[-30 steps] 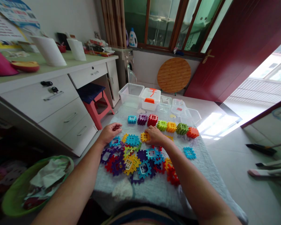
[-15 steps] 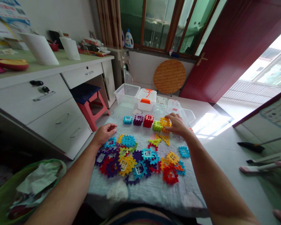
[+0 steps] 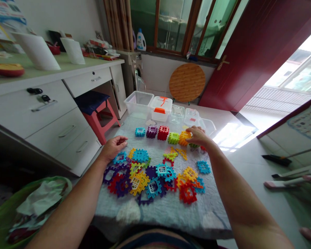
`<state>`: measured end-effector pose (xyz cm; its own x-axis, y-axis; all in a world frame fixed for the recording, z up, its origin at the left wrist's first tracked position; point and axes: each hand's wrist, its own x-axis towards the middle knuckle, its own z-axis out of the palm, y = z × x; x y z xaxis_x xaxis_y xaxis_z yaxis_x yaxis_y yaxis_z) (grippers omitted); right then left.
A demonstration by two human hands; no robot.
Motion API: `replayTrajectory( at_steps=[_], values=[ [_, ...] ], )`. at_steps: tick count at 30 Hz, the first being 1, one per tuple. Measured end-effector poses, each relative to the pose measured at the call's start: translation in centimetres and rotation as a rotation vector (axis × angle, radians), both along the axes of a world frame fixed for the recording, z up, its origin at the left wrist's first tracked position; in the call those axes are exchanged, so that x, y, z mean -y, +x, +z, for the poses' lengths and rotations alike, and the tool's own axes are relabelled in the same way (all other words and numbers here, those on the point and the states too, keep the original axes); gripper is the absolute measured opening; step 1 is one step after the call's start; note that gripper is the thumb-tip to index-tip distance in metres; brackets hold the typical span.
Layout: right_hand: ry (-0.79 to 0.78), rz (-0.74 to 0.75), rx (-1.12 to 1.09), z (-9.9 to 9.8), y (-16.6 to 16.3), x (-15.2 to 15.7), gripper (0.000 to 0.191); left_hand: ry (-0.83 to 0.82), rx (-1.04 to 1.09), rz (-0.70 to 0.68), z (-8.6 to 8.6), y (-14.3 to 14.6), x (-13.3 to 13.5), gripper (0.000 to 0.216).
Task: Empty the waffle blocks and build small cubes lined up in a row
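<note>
My right hand (image 3: 199, 136) is at the far right of the row of blocks, its fingers and thumb closed on the right side of a yellow block (image 3: 184, 138). Beneath that hand a green piece (image 3: 194, 145) shows in part. Left of the yellow block stand a lime block (image 3: 173, 138), a red block (image 3: 163, 132), a purple block (image 3: 151, 131) and a blue block (image 3: 140, 132). My left hand (image 3: 115, 146) rests at the table's left side, loosely open and holding nothing. Just below it lies a blue notched plate (image 3: 120, 157).
Loose interlocking plates (image 3: 140, 183) are heaped nearer me, with a separate blue plate (image 3: 203, 167) to the right. Along the far edge stand a clear bin (image 3: 139, 102), a lidded box (image 3: 161, 108) and smaller clear containers (image 3: 191, 117). A pink stool (image 3: 101, 121) stands left.
My right hand has shifted slightly right with the yellow block, which now stands a little apart from the lime one. A green piece shows under the hand. My left hand stays put.
</note>
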<state>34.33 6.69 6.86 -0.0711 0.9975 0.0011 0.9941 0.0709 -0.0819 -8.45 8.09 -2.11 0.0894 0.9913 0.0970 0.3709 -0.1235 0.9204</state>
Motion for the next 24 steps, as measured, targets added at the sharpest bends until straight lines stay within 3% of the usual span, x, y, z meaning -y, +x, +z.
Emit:
replayTrajectory(
  at_steps=[6, 10, 14, 18, 24],
  values=[
    [-0.038, -0.004, 0.032, -0.2, -0.3, -0.1, 0.053, -0.006, -0.035, 0.0, 0.1, 0.0, 0.0, 0.05],
    [0.09, 0.013, -0.01, 0.4, -0.5, 0.8, 0.055, -0.011, -0.013, 0.005, 0.2, 0.1, 0.1, 0.052],
    [0.195, 0.107, -0.149, 0.6, -1.9, 4.1, 0.044, -0.009, 0.027, 0.01, 0.2, 0.1, 0.1, 0.05],
    [0.141, 0.224, -0.28, -1.5, -4.0, 7.6, 0.031, 0.008, 0.025, -0.003, 0.0, 0.0, -0.1, 0.049],
    [0.081, 0.183, -0.202, -5.0, -5.1, 8.7, 0.025, 0.011, 0.014, -0.002, -0.2, -0.1, -0.1, 0.048]
  ],
)
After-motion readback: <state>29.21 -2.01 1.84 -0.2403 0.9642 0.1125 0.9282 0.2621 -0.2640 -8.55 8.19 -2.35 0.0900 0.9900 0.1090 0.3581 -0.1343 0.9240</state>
